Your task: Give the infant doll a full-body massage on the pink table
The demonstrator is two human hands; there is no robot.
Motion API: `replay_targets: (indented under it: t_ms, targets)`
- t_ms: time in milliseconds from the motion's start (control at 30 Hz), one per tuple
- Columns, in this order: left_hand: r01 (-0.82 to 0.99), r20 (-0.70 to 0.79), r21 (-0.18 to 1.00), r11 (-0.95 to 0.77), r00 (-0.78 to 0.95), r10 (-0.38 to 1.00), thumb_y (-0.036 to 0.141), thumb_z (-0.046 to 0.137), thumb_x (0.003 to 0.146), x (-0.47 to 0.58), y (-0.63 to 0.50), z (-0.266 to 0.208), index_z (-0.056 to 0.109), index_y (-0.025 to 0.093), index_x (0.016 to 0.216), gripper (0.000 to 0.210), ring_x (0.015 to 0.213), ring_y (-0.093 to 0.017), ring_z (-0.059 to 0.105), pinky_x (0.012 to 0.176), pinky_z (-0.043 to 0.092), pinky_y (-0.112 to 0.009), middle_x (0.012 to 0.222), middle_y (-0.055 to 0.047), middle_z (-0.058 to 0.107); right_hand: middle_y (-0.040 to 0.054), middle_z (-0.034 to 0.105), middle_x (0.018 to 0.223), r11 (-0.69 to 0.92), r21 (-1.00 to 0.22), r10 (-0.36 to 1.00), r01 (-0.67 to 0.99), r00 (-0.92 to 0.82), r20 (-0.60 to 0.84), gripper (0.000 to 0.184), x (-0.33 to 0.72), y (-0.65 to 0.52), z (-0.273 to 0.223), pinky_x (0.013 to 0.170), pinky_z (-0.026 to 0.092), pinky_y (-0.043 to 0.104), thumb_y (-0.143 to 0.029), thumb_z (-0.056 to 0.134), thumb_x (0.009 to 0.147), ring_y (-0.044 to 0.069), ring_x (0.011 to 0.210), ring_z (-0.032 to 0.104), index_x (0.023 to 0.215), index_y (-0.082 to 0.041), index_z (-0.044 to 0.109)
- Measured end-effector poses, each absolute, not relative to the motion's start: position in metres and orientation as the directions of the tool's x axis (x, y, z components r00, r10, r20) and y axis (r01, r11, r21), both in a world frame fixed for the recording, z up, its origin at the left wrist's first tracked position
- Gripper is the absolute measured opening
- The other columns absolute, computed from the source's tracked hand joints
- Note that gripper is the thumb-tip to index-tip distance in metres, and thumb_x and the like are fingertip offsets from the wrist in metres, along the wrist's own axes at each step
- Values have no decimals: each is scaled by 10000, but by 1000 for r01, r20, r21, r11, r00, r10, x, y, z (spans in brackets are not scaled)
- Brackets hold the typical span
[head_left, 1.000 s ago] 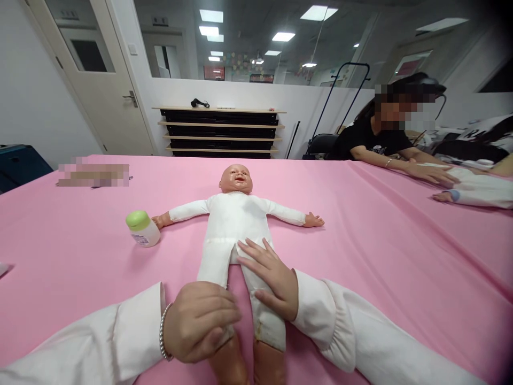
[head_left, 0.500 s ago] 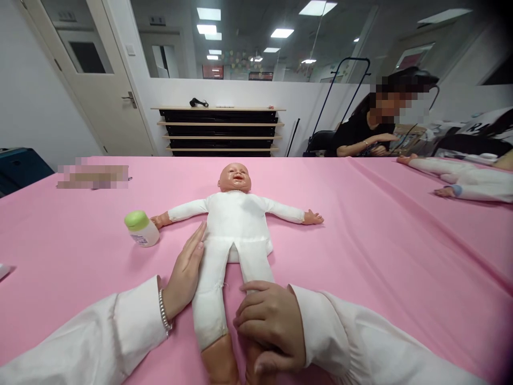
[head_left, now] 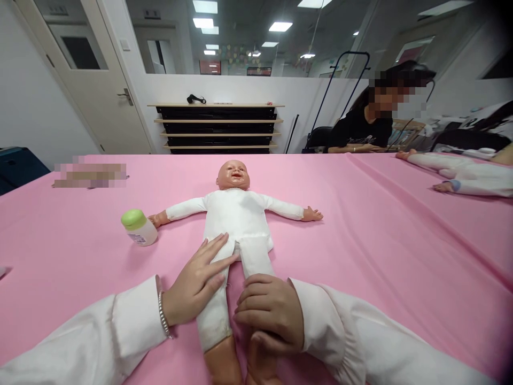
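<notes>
A baby doll (head_left: 236, 214) with a white cloth body lies on its back, arms spread and head away from me. My left hand (head_left: 198, 280) rests on the doll's thigh on the left side, its fingers stretched and slightly apart. On the other leg, my right hand (head_left: 270, 313) has its fingers curled around the shin area, hiding part of it. Close to the doll's hand on the left stands a small bottle (head_left: 139, 229) with a green cap, tilted in view.
Pink cloth (head_left: 352, 256) covers the table. A second doll (head_left: 473, 174) lies at the far right. Behind the table's far edge sits a person (head_left: 360, 128) in black. Low shelves (head_left: 218, 125) stand by the wall. A blurred patch (head_left: 90, 175) covers something at the back left.
My left hand has moved from the doll's side onto its thigh, and its fingers have spread. My right hand stays on the other leg. The seated person's hands have lowered.
</notes>
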State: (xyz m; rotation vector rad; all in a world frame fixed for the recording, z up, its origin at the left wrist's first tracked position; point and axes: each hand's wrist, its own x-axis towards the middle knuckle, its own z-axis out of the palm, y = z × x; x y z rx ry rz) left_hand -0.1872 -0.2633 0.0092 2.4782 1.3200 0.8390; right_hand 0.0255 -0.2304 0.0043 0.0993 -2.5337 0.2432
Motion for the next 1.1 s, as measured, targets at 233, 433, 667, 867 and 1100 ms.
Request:
replay_targets:
  t_ms: [233,433,667,867,1100]
  targets:
    - [391,392,347,-852,765,511,238,335,873,-180,-276,15,514,246,1247,415,1246,-192,438,1112,221,-447,1173,-19,624,95,589,1161,976,-164,212,141,-769,603,404,38,-219,13,1039,281,365,-265,290,861,155,1196,455,1215,-142,442]
    - [193,514,354,-915,778,362,256,368,815,-173,-281,7,514,226,1204,417,1012,-187,618,1059,335,-388,1021,-32,692,111,418,1372,921,-296,381,253,-738,556,465,37,-217,13,1104,197,400,-284,268,904,169,1333,298,1348,-149,298]
    - [158,480,348,-924,817,321,269,397,795,-174,-282,13,468,196,1234,450,965,-198,637,1031,375,-386,1019,-59,691,101,254,1465,849,-429,511,307,-679,527,512,32,-210,6,1125,152,447,-362,252,926,174,1378,183,1402,-178,215]
    - [173,513,269,-948,807,293,244,365,829,-171,-280,18,506,165,1167,375,877,-202,653,960,435,-387,908,-81,704,120,303,1441,840,-427,519,335,-726,452,548,30,-203,3,1116,117,495,-417,328,898,191,1378,180,1374,-149,287]
    - [217,593,158,-963,759,269,216,327,851,-167,-277,16,554,128,996,284,717,-194,643,783,513,-366,755,-82,691,65,458,1346,919,-335,337,207,-854,397,328,33,-213,12,1103,41,516,-343,401,858,205,1335,285,1090,-217,597]
